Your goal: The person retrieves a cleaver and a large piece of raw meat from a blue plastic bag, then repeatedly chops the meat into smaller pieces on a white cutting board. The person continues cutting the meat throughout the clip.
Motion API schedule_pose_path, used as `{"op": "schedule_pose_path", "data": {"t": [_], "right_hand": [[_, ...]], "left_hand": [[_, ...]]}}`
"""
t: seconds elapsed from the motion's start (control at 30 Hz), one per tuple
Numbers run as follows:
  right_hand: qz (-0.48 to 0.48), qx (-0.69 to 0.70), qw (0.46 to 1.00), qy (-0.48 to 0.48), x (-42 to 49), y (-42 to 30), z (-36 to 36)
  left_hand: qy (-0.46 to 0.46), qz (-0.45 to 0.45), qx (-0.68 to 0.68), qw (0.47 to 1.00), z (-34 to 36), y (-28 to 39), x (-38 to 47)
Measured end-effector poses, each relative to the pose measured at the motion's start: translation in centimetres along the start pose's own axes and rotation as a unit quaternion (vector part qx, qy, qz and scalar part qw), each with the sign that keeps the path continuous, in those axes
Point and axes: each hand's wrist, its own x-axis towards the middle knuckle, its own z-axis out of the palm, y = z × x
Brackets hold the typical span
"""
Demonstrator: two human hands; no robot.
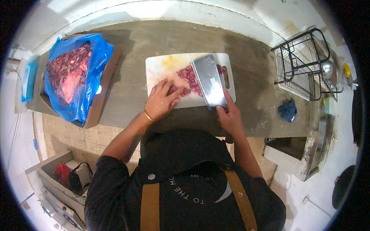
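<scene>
A white plastic cutting board (157, 68) lies on the counter before me, with chopped raw red meat (186, 74) on it. My right hand (229, 115) grips a broad steel cleaver (209, 82) by its handle end. The blade lies slanted across the board's right part and hides some of the meat. My left hand (162, 99), a gold-coloured bangle at its wrist, rests over the board's left part. Its fingers are spread at a smaller piece of meat (184, 91) and partly cover it; whether they grip it is unclear.
At left, a cardboard box (99, 98) lined with a blue plastic bag (101, 55) holds a heap of raw meat (70, 72). A black wire dish rack (297, 63) stands at right, near a crumpled dark blue plastic bag (287, 110). The concrete counter (179, 34) meets a white wall behind.
</scene>
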Motion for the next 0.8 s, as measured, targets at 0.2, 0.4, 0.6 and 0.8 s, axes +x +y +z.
{"op": "schedule_pose_path", "data": {"t": [0.2,0.4,0.6,0.8], "right_hand": [[0.04,-0.015,0.999,-0.014,-1.0,-0.7,-0.6],[-0.016,-0.024,0.999,-0.018,-0.5,-0.8,0.4],[0.017,-0.046,0.997,-0.066,-0.4,-2.8,0.5],[0.073,-0.107,0.983,-0.13,-1.4,-5.4,1.8]], "left_hand": [[-0.028,-0.022,-0.081,0.996,-1.1,-1.7,0.3],[-0.103,-0.092,-0.091,0.986,-2.2,-3.4,2.2],[-0.149,-0.235,-0.236,0.931,-3.4,-6.9,2.9],[-0.005,-0.067,-0.139,0.988,-2.7,-3.3,1.5]]}}
